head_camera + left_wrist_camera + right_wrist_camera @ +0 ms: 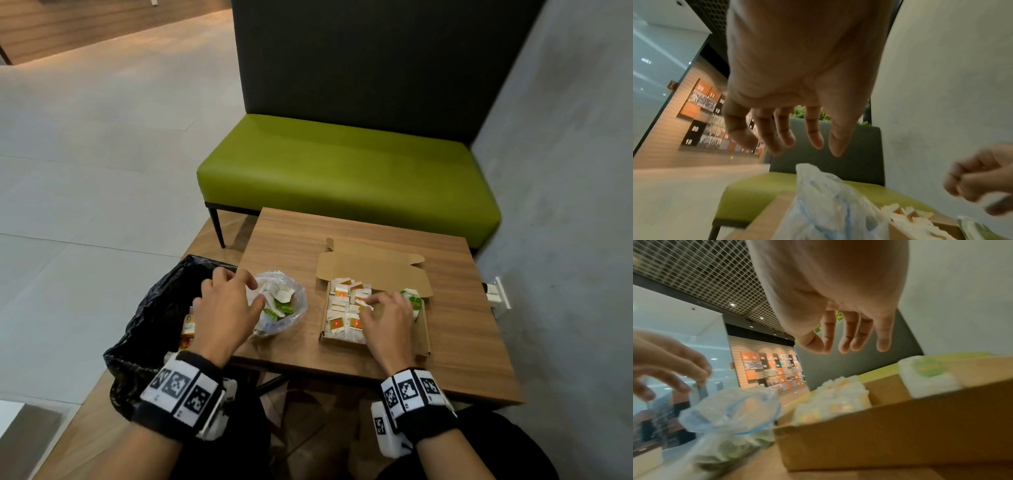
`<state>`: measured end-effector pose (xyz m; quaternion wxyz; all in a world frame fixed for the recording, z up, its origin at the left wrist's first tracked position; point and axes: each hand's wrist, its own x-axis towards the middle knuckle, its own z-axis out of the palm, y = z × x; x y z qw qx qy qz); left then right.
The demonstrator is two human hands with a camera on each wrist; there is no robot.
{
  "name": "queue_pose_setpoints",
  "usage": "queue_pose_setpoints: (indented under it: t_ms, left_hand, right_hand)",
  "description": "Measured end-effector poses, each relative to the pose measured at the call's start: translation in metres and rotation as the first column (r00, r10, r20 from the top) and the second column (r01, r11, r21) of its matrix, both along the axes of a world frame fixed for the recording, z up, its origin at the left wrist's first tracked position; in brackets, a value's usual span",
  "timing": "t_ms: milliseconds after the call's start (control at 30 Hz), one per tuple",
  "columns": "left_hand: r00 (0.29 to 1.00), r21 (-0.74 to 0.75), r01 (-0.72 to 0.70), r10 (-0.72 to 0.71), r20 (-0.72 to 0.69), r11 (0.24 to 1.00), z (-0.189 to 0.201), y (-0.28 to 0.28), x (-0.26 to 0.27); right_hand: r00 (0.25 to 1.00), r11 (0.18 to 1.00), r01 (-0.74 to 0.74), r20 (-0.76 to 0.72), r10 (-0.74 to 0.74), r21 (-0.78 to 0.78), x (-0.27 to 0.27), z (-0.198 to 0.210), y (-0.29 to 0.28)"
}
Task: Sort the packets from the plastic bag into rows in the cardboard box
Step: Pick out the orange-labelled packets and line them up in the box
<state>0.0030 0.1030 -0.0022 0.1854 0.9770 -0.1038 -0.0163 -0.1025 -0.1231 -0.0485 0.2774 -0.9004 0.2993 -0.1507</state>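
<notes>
A wood-grain bench (462, 329) was recorded low and centre in the head view, with a green upholstered seat (342, 171) above it before a dark panel and a grey wall at frame right. The cardboard box (424, 329), lid open, held rows of packets (339, 308). The plastic bag (291, 308) lay left of the box. The left hand (222, 305) was spread loosely over the bag, nothing gripped. The right hand (387, 318) was relaxed over the box. A black bin bag (154, 308) was noted at lower left.
</notes>
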Motion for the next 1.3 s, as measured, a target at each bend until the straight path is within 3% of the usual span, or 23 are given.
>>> queue_pose_setpoints:
  t_ms: [67,133,267,367,500,600,800,967,1300]
  left_hand:
    - [0.992,0.033,0.038,-0.034,-0.120,0.999,-0.007,0.000,0.008]
    - [0.986,0.029,0.080,-0.075,-0.152,0.996,-0.015,-0.005,0.011]
    - [0.988,0.002,0.090,-0.089,-0.124,0.996,-0.028,-0.013,0.013]
    - [0.985,-0.004,0.108,-0.108,-0.132,0.994,-0.033,-0.013,0.015]
    - [0.975,0.049,0.153,-0.143,-0.170,0.987,-0.035,-0.004,0.021]
    - [0.971,0.118,0.181,-0.159,-0.180,0.976,-0.034,0.002,0.023]
    - [0.976,-0.019,0.192,-0.193,-0.105,0.981,-0.036,0.000,0.015]
    - [0.975,-0.059,0.192,-0.198,-0.100,0.980,-0.041,-0.001,0.011]
    - [0.967,-0.032,0.202,-0.205,-0.151,0.979,-0.046,-0.002,0.011]
  right_hand:
    - [0.989,0.990,-0.136,0.062,0.134,0.032,0.015,0.010,0.020]
    - [0.957,0.955,-0.289,0.051,0.285,0.074,0.034,0.014,0.042]
    - [0.886,0.899,-0.437,-0.172,0.431,-0.003,0.076,0.009,0.068]
    - [0.857,0.881,-0.459,-0.319,0.404,-0.118,0.096,0.000,0.078]
    - [0.872,0.872,-0.417,-0.384,0.304,-0.257,0.104,-0.013,0.081]
    - [0.871,0.873,-0.413,-0.393,0.295,-0.259,0.100,-0.017,0.082]
    - [0.872,0.871,-0.461,-0.270,0.409,-0.170,0.087,-0.015,0.089]
    - [0.800,0.873,-0.477,-0.463,0.383,-0.102,0.090,-0.017,0.096]
    - [0.816,0.912,-0.353,-0.546,0.191,-0.208,0.100,-0.018,0.112]
